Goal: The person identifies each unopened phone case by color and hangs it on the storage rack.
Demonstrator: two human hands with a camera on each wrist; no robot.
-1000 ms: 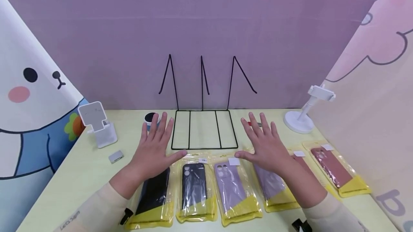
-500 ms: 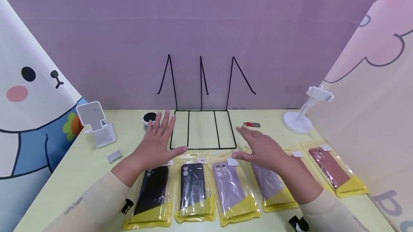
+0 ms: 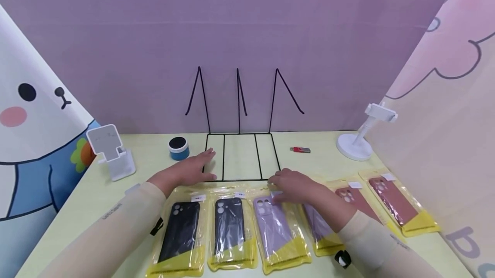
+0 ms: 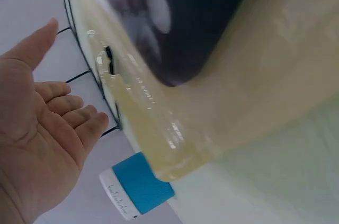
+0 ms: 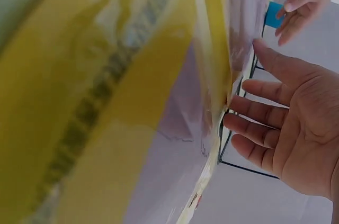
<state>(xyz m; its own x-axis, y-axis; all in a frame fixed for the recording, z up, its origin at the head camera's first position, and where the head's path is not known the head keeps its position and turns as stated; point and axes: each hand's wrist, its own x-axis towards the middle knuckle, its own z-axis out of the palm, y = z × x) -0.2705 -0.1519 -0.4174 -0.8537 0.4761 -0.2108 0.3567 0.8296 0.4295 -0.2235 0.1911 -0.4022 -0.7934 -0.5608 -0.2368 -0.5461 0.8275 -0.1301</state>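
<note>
Nearest the person, a row of bagged phone cases lies along the table's (image 3: 116, 192) front edge, and the lilac case (image 3: 273, 225) in the middle lies flat with its top end just under the right hand (image 3: 292, 184). That hand is open, fingers fairly straight and lowered to the bag's top edge. Farther back, the left hand (image 3: 191, 169) rests open, palm down, at the near left corner of the black wire rack (image 3: 239, 156), beyond the black case (image 3: 181, 230).

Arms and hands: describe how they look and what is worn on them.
Both hands are bare: the left hand and the right hand have no gloves or rings that show. Each arm wears a long, close-fitting cream sleeve reaching the wrist; the left one carries small grey lettering. A small black device sits at the right wrist, another at the left.
</note>
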